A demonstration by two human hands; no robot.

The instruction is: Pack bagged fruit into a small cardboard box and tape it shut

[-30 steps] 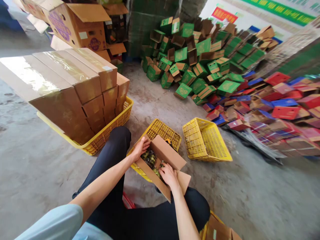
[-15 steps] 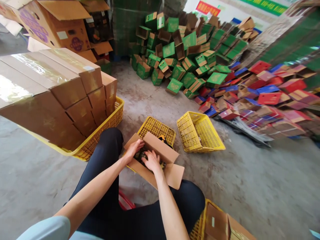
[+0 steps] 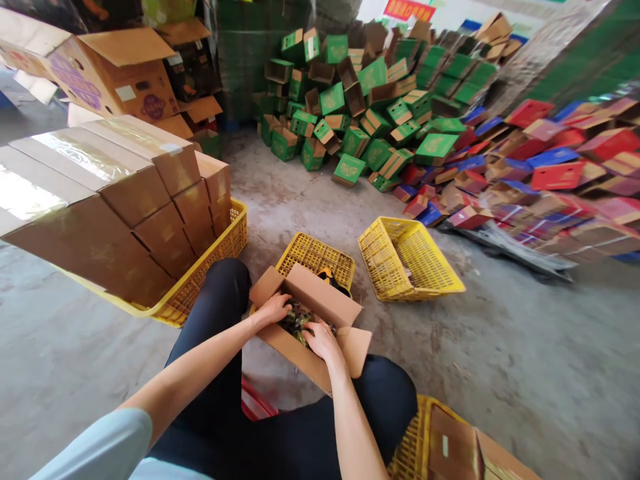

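Observation:
An open cardboard box [image 3: 295,360] stands between my knees with its flaps up, partly over an upturned yellow crate [image 3: 320,257]. Small glossy dark and yellow-green pieces [image 3: 299,320] fill it; their exact kind is too small to make out. My left hand [image 3: 276,309] reaches in at the box's left end, fingers outstretched on the contents. Toward the right end, my right hand [image 3: 321,339] lies on the pieces with its fingers apart. Fingertips of both hands are partly hidden among them. Behind the far flap shows a black-and-orange object [image 3: 334,280], partly covered.
At left, a yellow crate [image 3: 200,290] holds stacked taped cartons [image 3: 145,180]. A tilted yellow basket [image 3: 410,260] lies beyond my right knee. Another crate [image 3: 423,427] with a carton is at lower right. Piles of green boxes [image 3: 350,170] and red-and-blue boxes [image 3: 555,177] lie behind.
Both hands have spread a little apart inside the box, showing more of the glossy pieces. My right hand has shifted right and nearer to me. The view has moved slightly.

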